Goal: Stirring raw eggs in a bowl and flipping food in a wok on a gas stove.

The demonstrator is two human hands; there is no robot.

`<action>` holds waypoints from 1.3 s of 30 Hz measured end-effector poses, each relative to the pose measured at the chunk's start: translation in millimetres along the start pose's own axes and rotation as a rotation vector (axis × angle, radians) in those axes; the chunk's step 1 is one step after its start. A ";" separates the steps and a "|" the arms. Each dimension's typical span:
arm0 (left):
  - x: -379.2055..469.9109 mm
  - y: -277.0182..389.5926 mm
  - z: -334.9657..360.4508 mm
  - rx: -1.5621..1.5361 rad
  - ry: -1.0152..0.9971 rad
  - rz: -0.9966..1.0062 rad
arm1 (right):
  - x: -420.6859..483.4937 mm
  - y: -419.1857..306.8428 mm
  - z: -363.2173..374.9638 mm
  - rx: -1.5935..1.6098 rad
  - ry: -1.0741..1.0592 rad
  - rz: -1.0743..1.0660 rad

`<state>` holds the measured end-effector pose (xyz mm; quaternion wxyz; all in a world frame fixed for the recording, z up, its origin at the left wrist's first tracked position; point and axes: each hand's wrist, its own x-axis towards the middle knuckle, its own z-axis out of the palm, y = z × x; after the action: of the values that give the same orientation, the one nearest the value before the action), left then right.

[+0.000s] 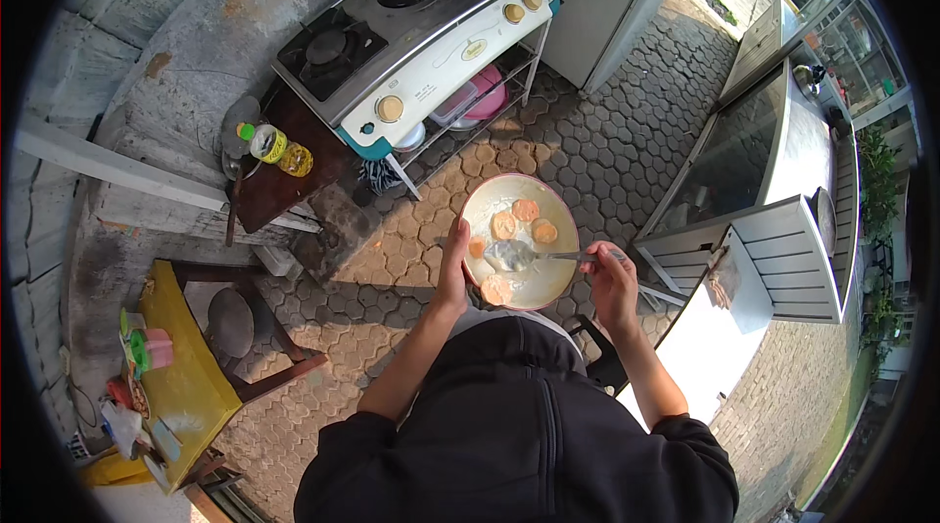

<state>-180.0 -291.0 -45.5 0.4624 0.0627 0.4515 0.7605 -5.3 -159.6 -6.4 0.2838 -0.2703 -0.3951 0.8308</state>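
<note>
My left hand point(452, 269) grips the left rim of a cream bowl point(540, 288) with a reddish edge, held before my body. Several round orange slices point(525, 211) lie in it, some with a whitish coating. My right hand point(611, 280) holds a metal spoon point(510, 256) by its handle, at the bowl's right side. The spoon's head is over the bowl's middle, close to a small orange piece point(477, 247). Whether the spoon touches the bowl's bottom, I cannot tell.
A gas stove point(440, 67) stands ahead on a metal rack. Left of it, an oil bottle point(283, 152) rests on a dark wooden board point(294, 189). A yellow table point(194, 391) with containers is at left. White counters point(716, 347) stand at right, over hexagonal paving point(536, 134).
</note>
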 end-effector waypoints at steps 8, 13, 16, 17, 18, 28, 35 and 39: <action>-12.5 28.3 21.5 -0.165 -0.088 -0.039 | -2.8 -32.2 16.5 -0.926 -0.118 -0.666; -7.7 24.9 15.7 -0.245 -0.139 -0.044 | -4.4 -40.4 18.2 -1.068 -0.141 -0.686; -7.0 23.9 13.4 -0.287 -0.151 -0.046 | -3.1 -36.0 16.3 -0.742 -0.022 -0.591; -7.3 24.7 13.9 -0.287 -0.151 -0.046 | -1.4 -37.0 13.6 -0.740 -0.017 -0.542; -7.2 26.1 15.5 -0.283 -0.152 -0.047 | -0.2 -37.7 11.7 -0.740 -0.010 -0.494; -4.9 25.8 18.9 -0.259 -0.153 -0.068 | 3.9 -35.0 11.6 -0.625 0.004 -0.485; -3.1 29.7 18.0 -0.247 -0.107 -0.084 | -0.9 -43.8 17.5 -0.654 -0.003 -0.513; 0.2 29.6 18.7 -0.188 -0.026 -0.042 | -17.5 -43.8 23.6 -0.643 -0.134 -0.386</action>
<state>-189.7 -284.0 -12.6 0.4880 0.0195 0.3733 0.7887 2.2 -160.4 45.8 0.3092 -0.2113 -0.6968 0.6117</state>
